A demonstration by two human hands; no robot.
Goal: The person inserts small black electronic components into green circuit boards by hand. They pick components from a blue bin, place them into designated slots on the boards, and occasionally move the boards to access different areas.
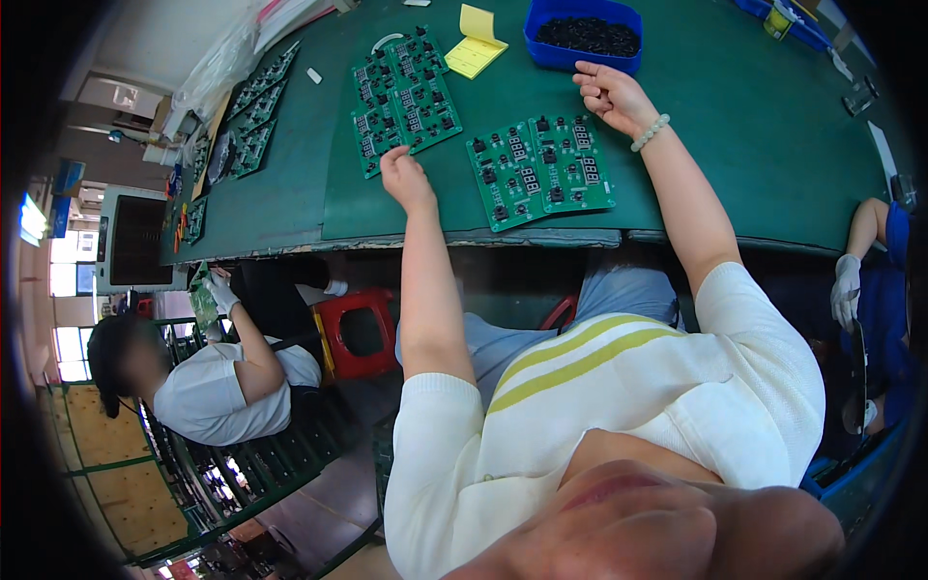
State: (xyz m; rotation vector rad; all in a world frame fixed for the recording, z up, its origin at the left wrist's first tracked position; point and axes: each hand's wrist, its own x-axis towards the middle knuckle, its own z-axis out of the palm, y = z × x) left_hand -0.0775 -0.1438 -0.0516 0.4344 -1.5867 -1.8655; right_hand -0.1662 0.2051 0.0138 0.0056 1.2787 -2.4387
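While the left circuit-board panel (406, 104) lies flat, our left hand (408, 181) bends at its near edge, grip unclear to us; the right panel (541, 174) rests between our hands, nearer us; our right hand (616, 101), half-curled, perhaps holding something, we cannot tell, is just beside the blue bin (551, 58).

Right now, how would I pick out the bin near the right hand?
On the green table, look just beyond the right hand. There sits an open blue bin, right of the yellow notepad. Its heap of small black pieces sets it apart from the notepad and the circuit boards.
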